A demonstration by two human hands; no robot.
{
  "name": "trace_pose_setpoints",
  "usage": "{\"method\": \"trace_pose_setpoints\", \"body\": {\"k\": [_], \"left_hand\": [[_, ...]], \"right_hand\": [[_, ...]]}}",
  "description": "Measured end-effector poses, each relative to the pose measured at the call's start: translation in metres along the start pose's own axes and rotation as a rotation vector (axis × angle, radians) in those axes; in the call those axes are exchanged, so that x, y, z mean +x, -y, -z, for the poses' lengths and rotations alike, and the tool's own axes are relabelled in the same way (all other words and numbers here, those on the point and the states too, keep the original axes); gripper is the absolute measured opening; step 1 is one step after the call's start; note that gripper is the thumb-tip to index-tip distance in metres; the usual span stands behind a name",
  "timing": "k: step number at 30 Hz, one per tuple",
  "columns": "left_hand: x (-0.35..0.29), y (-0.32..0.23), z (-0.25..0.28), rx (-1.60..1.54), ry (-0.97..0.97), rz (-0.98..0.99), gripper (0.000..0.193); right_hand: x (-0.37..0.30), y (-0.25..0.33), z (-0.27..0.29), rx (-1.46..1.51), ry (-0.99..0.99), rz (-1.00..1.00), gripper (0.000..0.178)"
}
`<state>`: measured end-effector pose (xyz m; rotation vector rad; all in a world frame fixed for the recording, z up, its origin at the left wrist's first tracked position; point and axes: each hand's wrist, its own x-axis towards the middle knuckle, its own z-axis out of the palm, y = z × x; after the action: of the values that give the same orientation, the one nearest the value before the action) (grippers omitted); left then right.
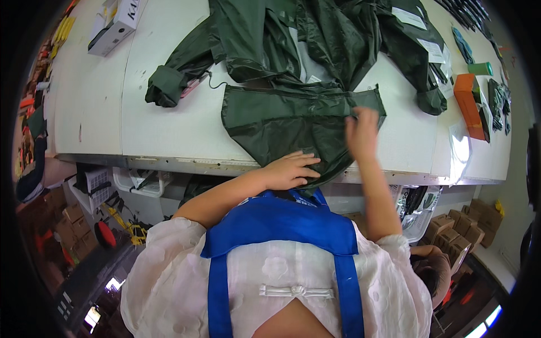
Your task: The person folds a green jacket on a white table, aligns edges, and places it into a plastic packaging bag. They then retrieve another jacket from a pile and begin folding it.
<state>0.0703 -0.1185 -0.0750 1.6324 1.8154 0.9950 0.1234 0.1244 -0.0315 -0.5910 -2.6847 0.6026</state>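
A dark green rain jacket [242, 45] lies on the white table, its sleeves spread to both sides. Its hood [276, 115], or a hood-shaped flap, is laid out toward me and hangs slightly over the front edge. My left hand [290, 170] rests flat on the hood's near end, fingers stretched out and holding nothing. Over the right part of the hood is my right hand [362, 135], smeared by motion, so its grip cannot be made out. A dark cord [217, 83] sticks out at the hood's left corner.
On the white table [96, 112] stand an open white box [115, 25] at the far left and an orange box [471, 107] at the right. A green roll [480, 69] sits behind that. Below the edge are white baskets [143, 181]. Another person [434, 270] is at the lower right.
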Motion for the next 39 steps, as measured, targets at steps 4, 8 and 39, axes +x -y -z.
{"method": "trace_pose_setpoints", "body": {"k": [4,8,39], "left_hand": [[-0.022,-0.007,0.043,0.252,-0.666,0.352,0.037],[-0.055,0.019,0.058,-0.324,-1.067,0.991,0.074],[0.029,0.029,0.055,-0.03,-0.103,0.414,0.03]], "right_hand": [[-0.064,0.074,-0.053,0.204,0.286,0.156,0.056],[-0.068,0.095,-0.045,-0.092,0.469,0.136,0.096],[-0.023,0.054,-0.017,-0.106,0.416,0.3,0.049]]}}
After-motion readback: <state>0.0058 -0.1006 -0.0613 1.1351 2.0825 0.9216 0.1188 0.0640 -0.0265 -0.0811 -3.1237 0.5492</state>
